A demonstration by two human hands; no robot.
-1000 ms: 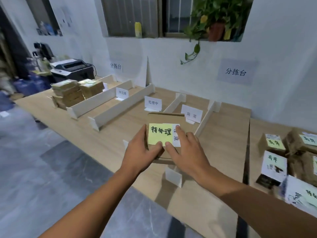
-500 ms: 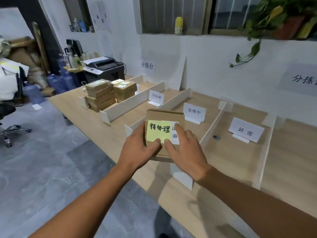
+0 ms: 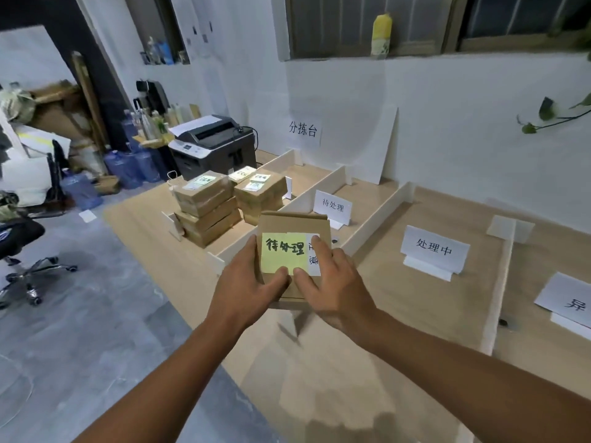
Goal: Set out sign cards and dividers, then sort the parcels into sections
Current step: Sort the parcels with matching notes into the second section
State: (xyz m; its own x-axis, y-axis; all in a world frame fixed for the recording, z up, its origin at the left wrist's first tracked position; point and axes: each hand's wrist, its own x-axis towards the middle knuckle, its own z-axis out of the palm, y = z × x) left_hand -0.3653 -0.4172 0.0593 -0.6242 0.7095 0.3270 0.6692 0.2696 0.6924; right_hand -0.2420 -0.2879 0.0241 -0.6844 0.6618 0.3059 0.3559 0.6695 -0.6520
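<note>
The left hand and right hand hold one brown cardboard parcel. Beyond stand two parcel stacks, three white paper sign cards.

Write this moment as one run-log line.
step: sorting | left hand: grips parcel | right hand: grips parcel | yellow note: 待处理 | matching sign card: just beyond parcel

- This is a parcel sorting room, part office and part store room.
- A long light wooden table is split by white upright dividers, each part with white paper sign cards.
- Brown cardboard parcels sit in stacks.
- A grey and black printer, a black wheeled office chair and big blue water jugs stand nearby.
</note>
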